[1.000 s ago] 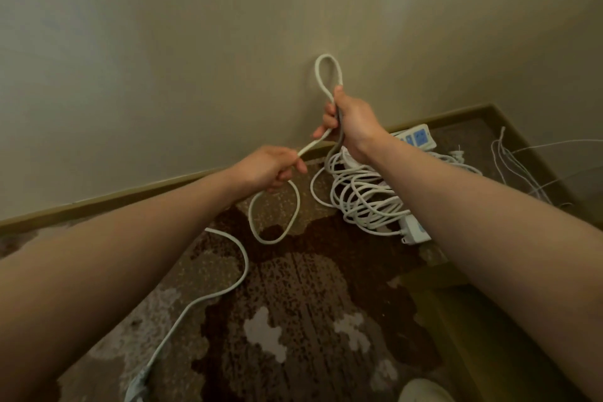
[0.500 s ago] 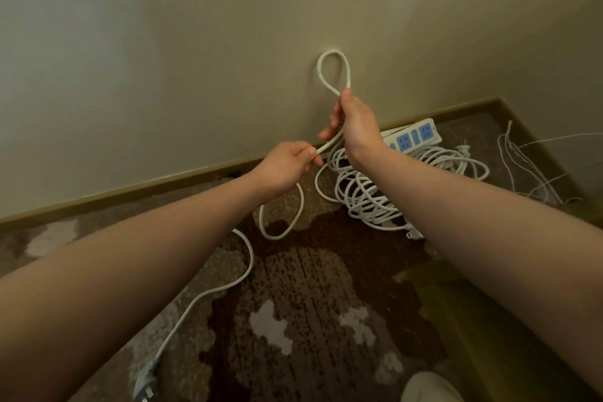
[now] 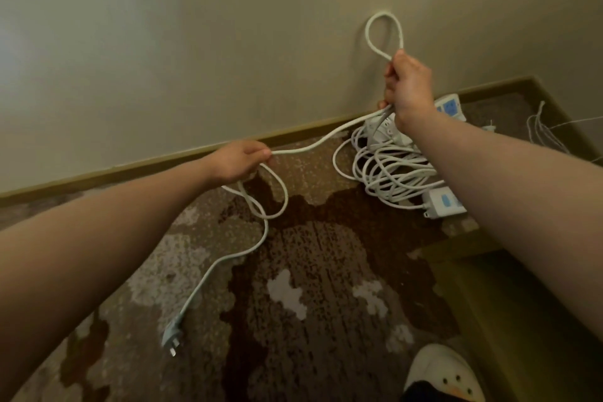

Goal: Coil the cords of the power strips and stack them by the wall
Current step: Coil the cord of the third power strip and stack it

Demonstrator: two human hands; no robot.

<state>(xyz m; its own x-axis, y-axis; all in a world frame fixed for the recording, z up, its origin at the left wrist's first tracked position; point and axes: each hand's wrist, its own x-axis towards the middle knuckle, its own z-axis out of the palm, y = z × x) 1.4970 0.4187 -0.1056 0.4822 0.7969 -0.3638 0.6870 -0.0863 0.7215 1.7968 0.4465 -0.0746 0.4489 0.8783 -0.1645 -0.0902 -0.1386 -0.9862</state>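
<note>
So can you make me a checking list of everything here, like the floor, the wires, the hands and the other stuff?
Surface: patterned brown carpet.
Job's things: white cord stretched between both hands, one loop standing above the right hand; its plug lies on the carpet. Pile of coiled power strips by the wall.
Clutter: thin loose wires in the corner.
Grippers: left hand pinches the cord; right hand grips the loop's base.
Cables: slack cord loops on the carpet under the left hand.
Surroundings: beige wall, baseboard, white shoe.
</note>
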